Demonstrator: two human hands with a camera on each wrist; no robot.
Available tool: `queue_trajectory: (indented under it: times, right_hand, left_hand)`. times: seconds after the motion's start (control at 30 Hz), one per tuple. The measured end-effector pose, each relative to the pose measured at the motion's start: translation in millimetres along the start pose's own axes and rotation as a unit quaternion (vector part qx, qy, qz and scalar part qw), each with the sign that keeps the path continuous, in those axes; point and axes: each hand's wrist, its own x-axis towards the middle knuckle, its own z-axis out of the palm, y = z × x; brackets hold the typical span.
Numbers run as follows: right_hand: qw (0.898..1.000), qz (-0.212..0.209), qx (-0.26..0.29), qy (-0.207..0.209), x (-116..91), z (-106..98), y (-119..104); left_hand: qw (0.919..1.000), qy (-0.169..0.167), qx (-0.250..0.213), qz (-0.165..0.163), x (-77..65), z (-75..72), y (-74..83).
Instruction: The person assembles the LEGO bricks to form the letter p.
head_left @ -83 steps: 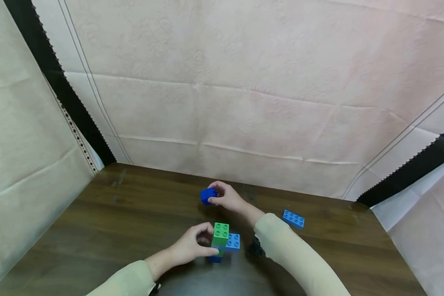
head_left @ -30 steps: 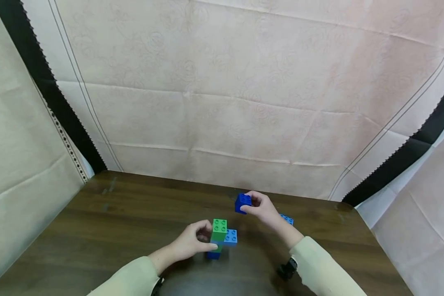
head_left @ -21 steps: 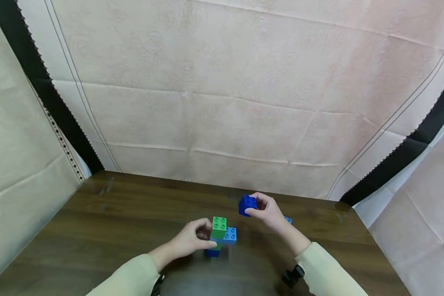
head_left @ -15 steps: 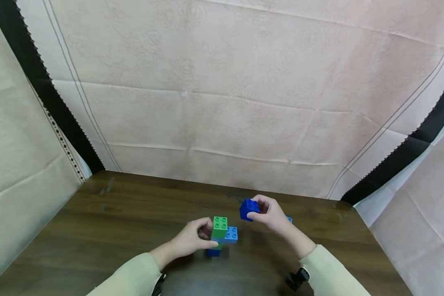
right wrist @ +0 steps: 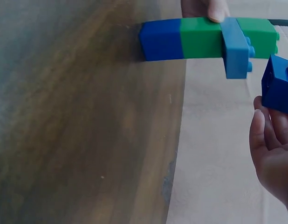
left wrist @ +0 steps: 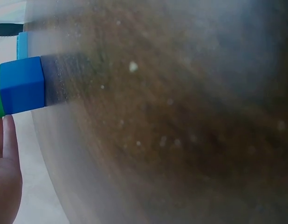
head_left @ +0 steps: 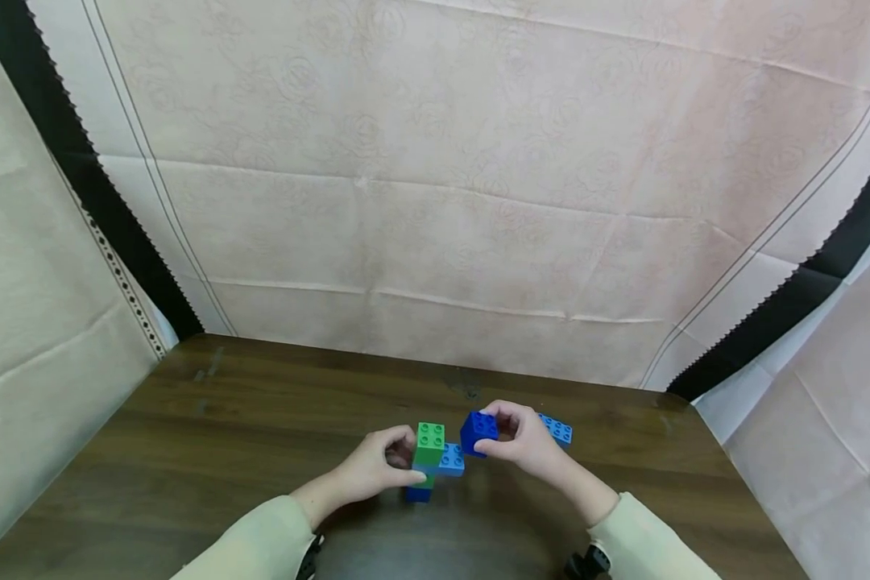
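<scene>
A toy brick tower stands on the table, with a dark blue brick (right wrist: 161, 39) at its base and a green brick (right wrist: 201, 38) over that. Above these lies a flatter light blue brick (head_left: 453, 461), jutting out to the right with bare studs. Another green brick (head_left: 430, 441) tops the tower. My left hand (head_left: 371, 475) grips the tower from the left, thumb at the light blue layer. Between thumb and fingers, my right hand (head_left: 531, 445) pinches a loose dark blue brick (head_left: 478, 433), studs up. In the right wrist view this brick is apart from the tower, beyond the jutting studs.
A flat light blue brick (head_left: 557, 428) lies on the brown wooden table (head_left: 275, 419) behind my right hand, partly hidden by it. Pale cloth walls (head_left: 435, 201) enclose the table at the back and sides.
My right hand carried the dark blue brick rightward from the back of the table, then lowered it slightly left towards the tower's jutting studs. My left hand keeps its grip on the tower.
</scene>
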Motion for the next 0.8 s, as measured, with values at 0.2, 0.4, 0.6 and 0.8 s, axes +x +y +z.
queue_trajectory:
  times: [0.2, 0.4, 0.6, 0.8]
  right_hand:
    - [1.000, -0.001, -0.011, 0.005, -3, 6, 1]
    - [1.000, -0.014, -0.022, 0.003, -3, 10, 1]
    - [1.000, -0.014, -0.028, 0.002, -4, 13, -1]
    - [1.000, -0.011, -0.028, -0.003, -4, 15, -2]
  left_hand:
    - [1.0000, 0.003, 0.006, -0.004, 1.3, -0.1, -0.1]
    - [1.0000, 0.001, 0.003, -0.007, 1.8, 0.7, -0.6]
    - [1.0000, -0.003, -0.005, -0.005, 2.5, 1.2, -2.0]
    - [1.0000, -0.004, -0.002, -0.004, 2.4, 0.9, -1.9]
